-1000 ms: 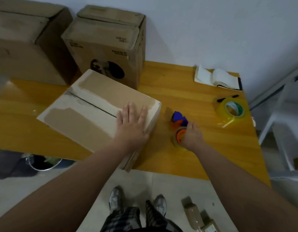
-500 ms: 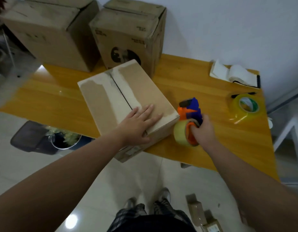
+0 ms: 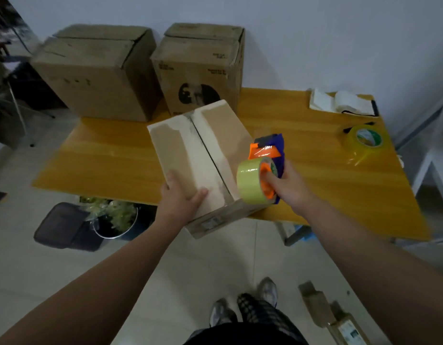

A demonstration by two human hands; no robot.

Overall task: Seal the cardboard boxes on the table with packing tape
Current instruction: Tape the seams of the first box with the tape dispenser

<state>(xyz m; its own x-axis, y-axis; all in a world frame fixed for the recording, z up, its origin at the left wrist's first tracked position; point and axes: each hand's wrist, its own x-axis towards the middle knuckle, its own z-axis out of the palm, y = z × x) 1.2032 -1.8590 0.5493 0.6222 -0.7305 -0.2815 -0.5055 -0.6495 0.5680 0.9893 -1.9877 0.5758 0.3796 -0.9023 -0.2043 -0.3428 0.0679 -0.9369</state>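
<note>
A flat cardboard box [image 3: 203, 148] lies on the yellow wooden table [image 3: 302, 155], its near end hanging over the front edge. Its two top flaps meet in a dark seam that runs away from me. My left hand [image 3: 182, 199] grips the box's near left corner, thumb on top. My right hand [image 3: 287, 189] holds an orange and blue tape dispenser [image 3: 265, 168] with a yellowish tape roll, lifted just above the box's near right corner.
Two taller cardboard boxes [image 3: 101, 73] [image 3: 203, 70] stand at the back of the table. A spare tape roll [image 3: 364, 140] and a folded white cloth [image 3: 340, 103] lie at the right. A bin [image 3: 113, 217] sits under the table; small boxes [image 3: 332, 317] lie on the floor.
The box has turned so its seam points away from me. My left hand slid from flat on top to the near left corner. My right hand lifted the dispenser off the table to the box's corner.
</note>
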